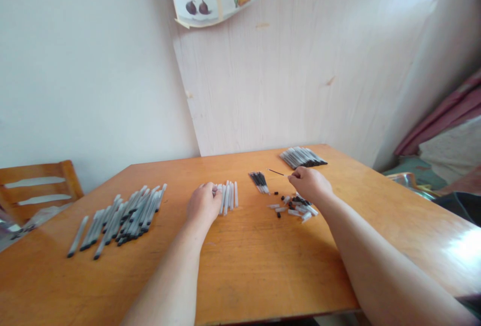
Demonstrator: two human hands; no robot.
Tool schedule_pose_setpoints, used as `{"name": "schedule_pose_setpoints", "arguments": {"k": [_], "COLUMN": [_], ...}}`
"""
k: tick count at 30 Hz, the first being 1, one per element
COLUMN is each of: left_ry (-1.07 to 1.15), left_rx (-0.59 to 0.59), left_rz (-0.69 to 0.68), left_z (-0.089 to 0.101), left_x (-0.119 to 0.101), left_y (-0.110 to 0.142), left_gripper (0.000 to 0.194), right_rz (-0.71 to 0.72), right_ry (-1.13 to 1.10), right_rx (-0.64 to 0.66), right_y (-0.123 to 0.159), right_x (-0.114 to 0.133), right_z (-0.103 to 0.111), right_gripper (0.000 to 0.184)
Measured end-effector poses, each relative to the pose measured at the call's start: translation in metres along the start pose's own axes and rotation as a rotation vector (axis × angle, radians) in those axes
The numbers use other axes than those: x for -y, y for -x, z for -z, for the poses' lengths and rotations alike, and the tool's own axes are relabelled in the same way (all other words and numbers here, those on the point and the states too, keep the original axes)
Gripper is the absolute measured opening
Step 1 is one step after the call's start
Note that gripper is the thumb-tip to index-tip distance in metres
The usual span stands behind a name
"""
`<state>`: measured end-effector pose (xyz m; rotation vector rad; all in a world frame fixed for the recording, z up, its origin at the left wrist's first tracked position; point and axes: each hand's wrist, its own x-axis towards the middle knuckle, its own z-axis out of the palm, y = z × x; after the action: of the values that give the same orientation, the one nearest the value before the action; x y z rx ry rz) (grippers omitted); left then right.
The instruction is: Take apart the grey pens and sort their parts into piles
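My right hand (312,185) pinches a thin dark pen refill (276,172) by one end, its tip pointing left, above the table. My left hand (205,202) is closed at the left side of a row of whitish pen barrels (230,197), its fingertips on a barrel that they partly hide. Between the hands lies a fanned bundle of dark refills (258,182). Below my right hand is a loose heap of small black plugs and whitish caps (298,206).
Many capped pens (131,216) with dark ends lie piled on the left of the wooden table (240,271). Another stack of pens (302,157) lies at the far right edge. A wooden chair (41,186) stands at the left; a wall rises behind the table.
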<state>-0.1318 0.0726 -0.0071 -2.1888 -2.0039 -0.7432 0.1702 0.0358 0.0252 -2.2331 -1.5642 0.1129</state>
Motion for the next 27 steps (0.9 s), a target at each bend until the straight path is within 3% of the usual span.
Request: {"name": "schedule_pose_setpoints", "arguments": {"k": [7, 13, 23, 27], "left_ry": [0.022, 0.024, 0.016, 0.038], "left_rx": [-0.016, -0.038, -0.06, -0.082], "left_rz": [-0.004, 0.005, 0.053, 0.076], "left_z": [0.004, 0.005, 0.01, 0.014], "left_x": [0.0, -0.001, 0.002, 0.003], "left_y": [0.001, 0.0, -0.002, -0.002], "left_gripper": [0.024, 0.022, 0.024, 0.023], "right_rz": [0.016, 0.054, 0.171, 0.182], "right_ry": [0.005, 0.061, 0.032, 0.041], "right_rx": [-0.011, 0.014, 0.144, 0.075], "right_y": [0.001, 0.006, 0.008, 0.004], "right_x": [0.002, 0.01, 0.022, 0.016], "right_z": [-0.001, -0.013, -0.026, -0.024], "right_gripper": [0.034, 0.032, 0.041, 0.043]}}
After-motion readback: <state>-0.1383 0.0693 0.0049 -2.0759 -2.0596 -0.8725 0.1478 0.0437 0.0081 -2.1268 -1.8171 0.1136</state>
